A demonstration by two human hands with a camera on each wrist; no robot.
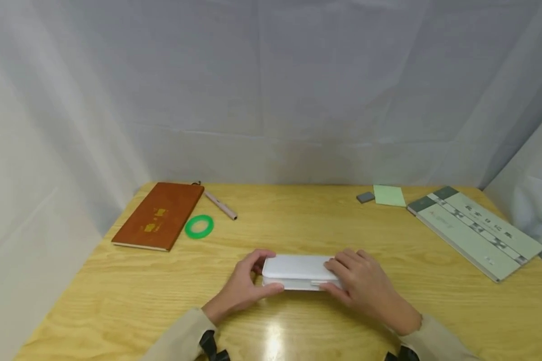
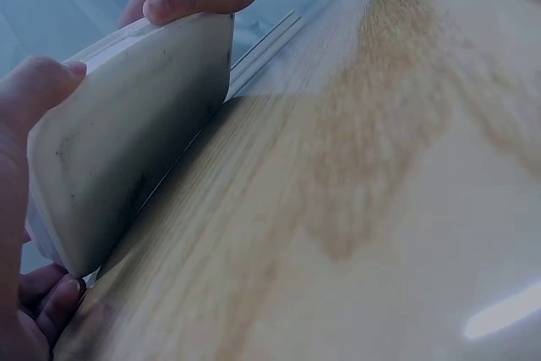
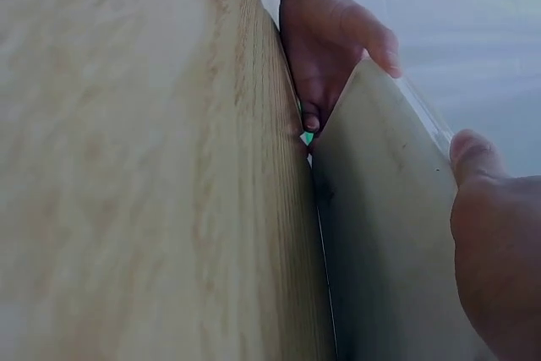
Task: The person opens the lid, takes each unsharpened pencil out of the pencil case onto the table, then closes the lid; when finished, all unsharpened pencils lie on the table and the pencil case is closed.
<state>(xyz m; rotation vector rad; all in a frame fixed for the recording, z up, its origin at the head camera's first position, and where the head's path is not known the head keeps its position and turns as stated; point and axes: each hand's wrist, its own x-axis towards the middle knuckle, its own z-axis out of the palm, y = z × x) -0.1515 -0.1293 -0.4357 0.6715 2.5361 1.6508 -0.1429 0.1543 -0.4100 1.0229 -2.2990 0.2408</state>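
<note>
A long white pencil case point(image 1: 298, 267) with rounded corners lies crosswise near the front of the table, between the two hands. My left hand point(image 1: 244, 287) grips its left end, thumb at the front side and fingers behind. The right hand point(image 1: 366, 282) holds the right end, with fingers over the top and the thumb against the front edge, beside a small pale tab. In the left wrist view a broad, smudged face of the case point(image 2: 127, 141) rises from the tabletop. The same face of the case point(image 3: 389, 217) shows in the right wrist view. The inside is hidden.
At the left lie a brown notebook point(image 1: 160, 215), a green tape roll point(image 1: 190, 226) and a pale pen point(image 1: 221, 205). Farther right are a grey eraser-like block point(image 1: 365, 197), green sticky notes point(image 1: 389, 195) and a pale green book point(image 1: 474, 233). White cloth point(image 1: 271, 100) hangs behind the table.
</note>
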